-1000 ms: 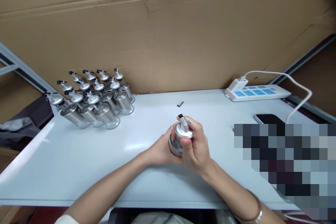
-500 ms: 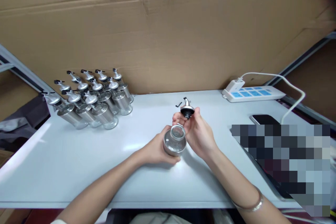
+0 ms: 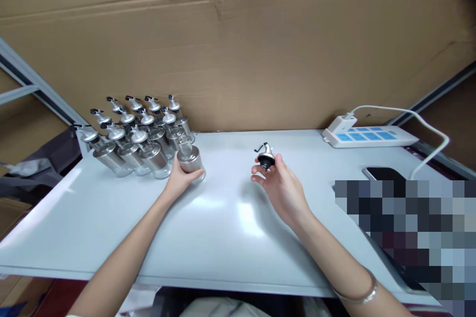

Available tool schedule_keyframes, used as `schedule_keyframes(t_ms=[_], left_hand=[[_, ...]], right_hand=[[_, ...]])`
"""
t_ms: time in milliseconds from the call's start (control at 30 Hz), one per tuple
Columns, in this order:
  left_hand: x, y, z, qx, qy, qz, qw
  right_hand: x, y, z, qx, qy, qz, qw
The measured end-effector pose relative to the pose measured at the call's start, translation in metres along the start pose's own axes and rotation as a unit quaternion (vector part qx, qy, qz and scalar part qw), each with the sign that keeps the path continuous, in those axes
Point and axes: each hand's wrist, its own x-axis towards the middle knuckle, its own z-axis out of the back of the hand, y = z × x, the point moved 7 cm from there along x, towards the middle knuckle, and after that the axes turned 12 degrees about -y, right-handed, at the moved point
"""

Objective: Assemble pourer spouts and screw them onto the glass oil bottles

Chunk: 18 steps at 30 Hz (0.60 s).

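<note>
My left hand [image 3: 180,176] is wrapped round an uncapped glass bottle [image 3: 189,159] with a steel sleeve, upright at the right side of the bottle group. Its clear neck shows, with no spout in it. Held up over the middle of the table, a silver pour spout [image 3: 266,153] with a black ribbed stopper and a small black flip lid sits in the fingers of my right hand [image 3: 282,183]. Several matching bottles [image 3: 154,157], topped with silver spouts, stand close together just left of my left hand.
A white power strip [image 3: 372,137] with a plugged-in charger [image 3: 341,124] and white cable lies at the back right. A dark phone [image 3: 385,174] rests in front of it, beside a blurred-out area. Cardboard [image 3: 260,59] walls the back of the white table [image 3: 223,252].
My left hand has carried the uncapped bottle leftward, from beside my right hand to the edge of the bottle group. My right hand still holds the spout, now turned slightly.
</note>
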Motion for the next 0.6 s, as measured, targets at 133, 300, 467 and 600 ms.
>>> schedule_keyframes(t_ms=[133,300,467,600], left_hand=[[-0.005,-0.018,0.023,0.062,-0.187,-0.206,0.959],[-0.052,-0.066,0.012,0.185,-0.232,-0.523,0.799],[-0.069,-0.07,-0.03,0.159,0.044,-0.497,0.852],[-0.043,-0.048,-0.032,0.139,0.06,-0.315,0.937]], right_hand=[[-0.002,0.005,0.001,-0.022,-0.013,0.027,0.999],[-0.005,0.013,0.001,-0.063,-0.03,0.105,0.992],[-0.011,0.017,-0.003,-0.111,0.008,0.182,0.977],[-0.012,0.015,-0.003,-0.125,0.021,0.187,0.974]])
